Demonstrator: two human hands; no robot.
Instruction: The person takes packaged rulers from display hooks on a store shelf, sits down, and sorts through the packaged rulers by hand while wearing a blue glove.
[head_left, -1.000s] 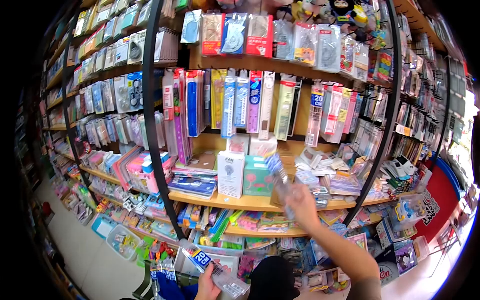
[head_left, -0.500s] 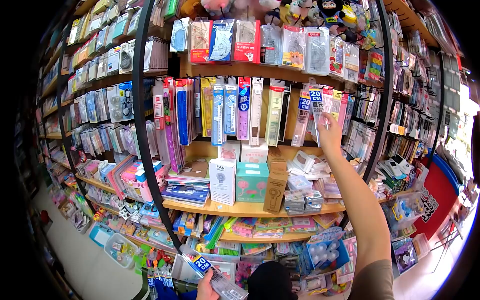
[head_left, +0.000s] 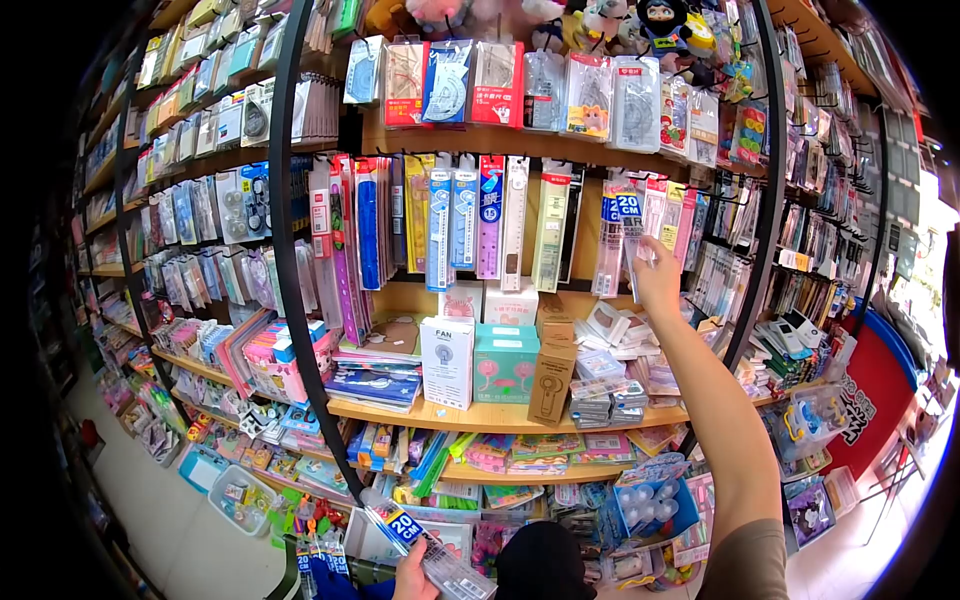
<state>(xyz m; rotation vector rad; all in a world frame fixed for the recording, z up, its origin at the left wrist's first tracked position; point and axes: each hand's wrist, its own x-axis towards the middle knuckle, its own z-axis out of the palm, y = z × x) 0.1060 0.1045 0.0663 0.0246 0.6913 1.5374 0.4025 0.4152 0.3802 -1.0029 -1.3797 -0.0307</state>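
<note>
My right hand [head_left: 658, 278] is raised to the right part of the ruler rack, its fingers closed on the edge of a clear packaged ruler [head_left: 629, 208] with a blue "20 CM" label. That pack overlaps a similar hanging ruler pack [head_left: 607, 262]; whether it sits on the hook, I cannot tell. Low in the view, my left hand [head_left: 414, 578] grips a bundle of clear ruler packs [head_left: 402, 526] with the same blue label, held at a slant. More packs with this label [head_left: 322, 562] lie just left of that bundle.
Other rulers [head_left: 488, 215] hang left of my right hand, with protractor and set-square packs [head_left: 448, 85] above. A wooden shelf [head_left: 470, 415] below carries a white fan box [head_left: 447, 362] and a brown box [head_left: 551, 382]. Black uprights [head_left: 283, 200] frame the rack.
My right hand and the ruler pack in it have moved slightly downward, closer over the hanging pack. The left hand with its bundle has hardly moved.
</note>
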